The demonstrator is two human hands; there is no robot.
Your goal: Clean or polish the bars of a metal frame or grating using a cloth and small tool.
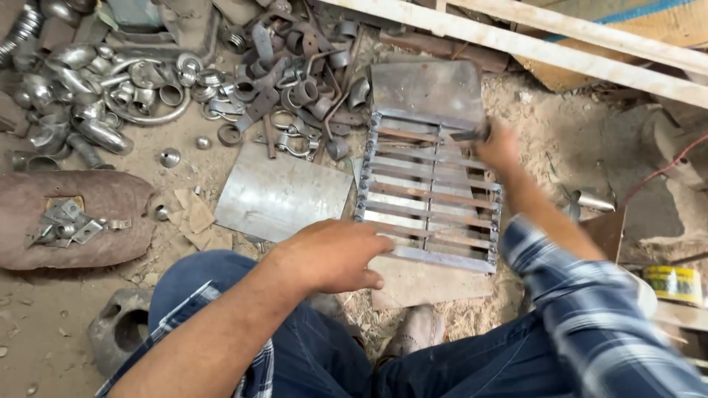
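A metal grille of flat slats [428,195] lies on the sandy ground, its far end against a bent steel sheet [426,90]. My left hand [335,254] rests palm down on the grille's near left corner, fingers curled over its edge. My right hand [500,146] is blurred at the grille's far right corner, closed on a small dark metal piece [470,135] that touches the frame there. My knees in blue jeans sit below the grille.
A flat steel plate [279,193] lies left of the grille. A heap of pipe offcuts, rings and clamps [184,81] fills the upper left. A rusty domed part with brackets [70,217] sits far left. Wooden planks [560,44] cross the top right.
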